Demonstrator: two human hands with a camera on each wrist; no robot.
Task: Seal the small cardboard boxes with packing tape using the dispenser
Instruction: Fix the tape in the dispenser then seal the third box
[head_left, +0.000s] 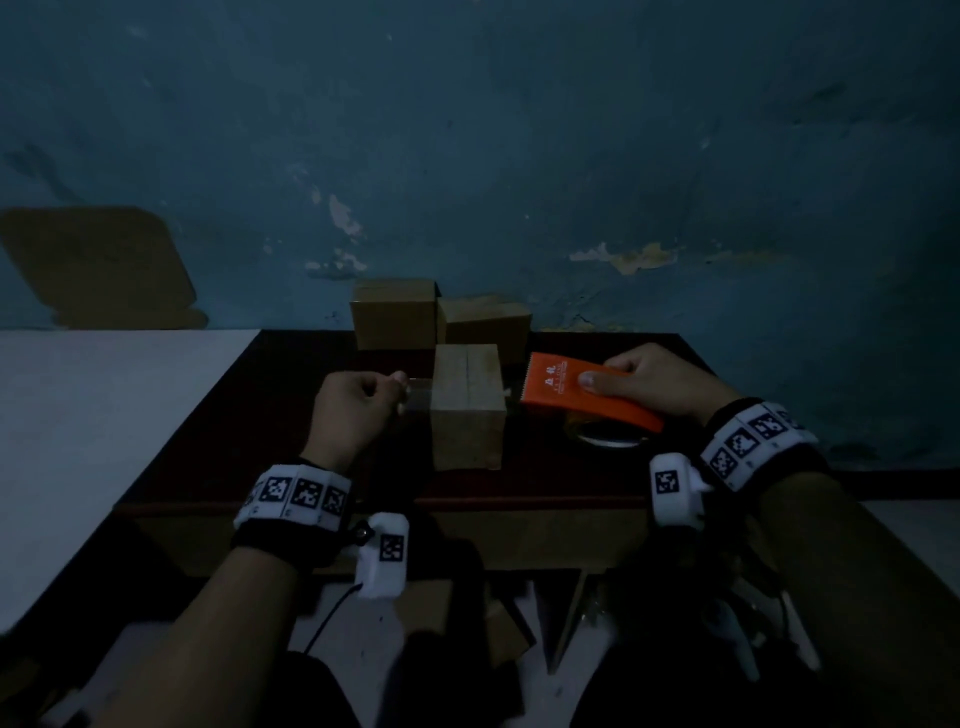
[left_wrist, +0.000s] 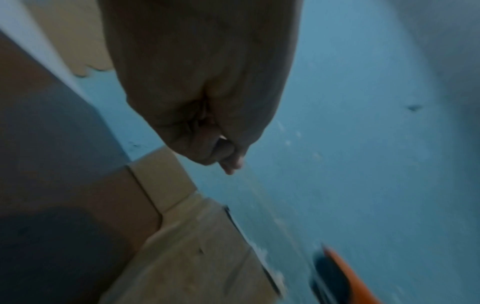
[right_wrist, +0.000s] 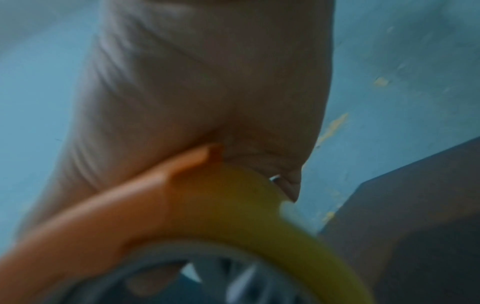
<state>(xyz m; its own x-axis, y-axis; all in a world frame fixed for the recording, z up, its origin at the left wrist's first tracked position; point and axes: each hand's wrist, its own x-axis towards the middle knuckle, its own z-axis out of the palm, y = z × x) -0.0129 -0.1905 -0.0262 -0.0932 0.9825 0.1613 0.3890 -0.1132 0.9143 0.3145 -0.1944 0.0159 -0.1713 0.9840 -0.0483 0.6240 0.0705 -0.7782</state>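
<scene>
To seal the small tan cardboard box on the dark bench, the tape should stay taut and centred across the flap seam. The left hand fingers pinch the clear tape end just left of the box; the right hand fingers wrap the orange tape dispenser just right of it.

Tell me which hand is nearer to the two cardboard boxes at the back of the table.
Left, though only slightly. The left hand pinches the tape end left of the front box, diagonally before the back boxes. The right hand grips the orange tape dispenser further right.
</scene>
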